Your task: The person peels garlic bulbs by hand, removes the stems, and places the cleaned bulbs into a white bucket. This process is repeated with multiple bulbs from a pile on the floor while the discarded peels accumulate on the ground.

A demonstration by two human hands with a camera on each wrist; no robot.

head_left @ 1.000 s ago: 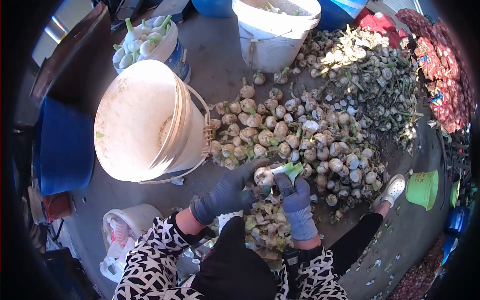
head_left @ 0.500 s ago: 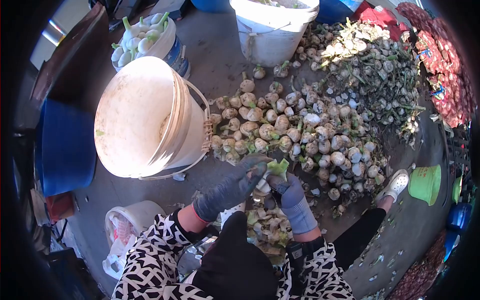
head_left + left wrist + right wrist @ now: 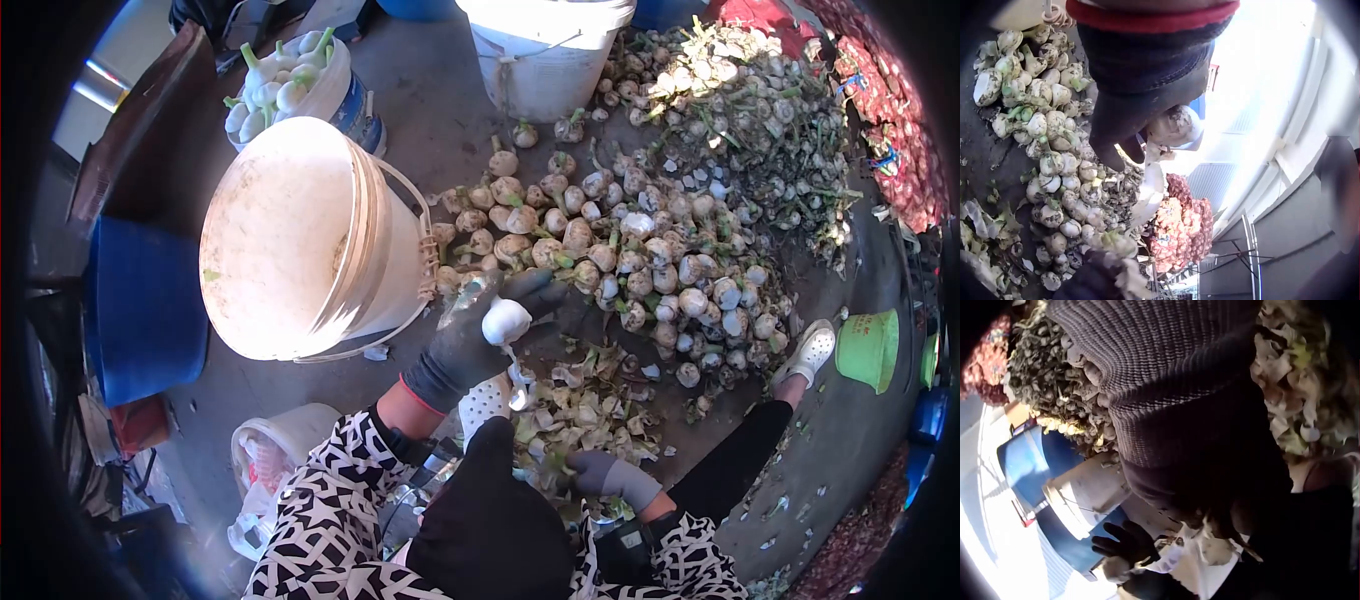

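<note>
In the head view my gloved left hand (image 3: 468, 338) holds a garlic bulb (image 3: 506, 322) that shows smooth and white on this side. A loose strip of peel (image 3: 520, 385) dangles beneath it. From the left wrist view, the bulb (image 3: 1175, 126) still bears brown, dirty patches. My gloved right hand (image 3: 612, 477) is low, over a heap of garlic peelings (image 3: 590, 410) and apart from the bulb. Pale peel (image 3: 1210, 544) is pinched at its fingertips in the right wrist view.
A white bucket (image 3: 395, 265) stands tilted at left, another bucket (image 3: 545, 70) behind. A tub holds clean white garlic (image 3: 280, 85). Unpeeled bulbs (image 3: 670, 250) are heaped ahead, with red mesh sacks (image 3: 890, 110) beyond. A green tub (image 3: 867, 350) sits right, beside a shoe (image 3: 806, 350).
Both hands worked together at the bulb, whose green stalk showed. The right hand has since come away, down toward the body; the left hand keeps the bulb, now with its white side showing.
</note>
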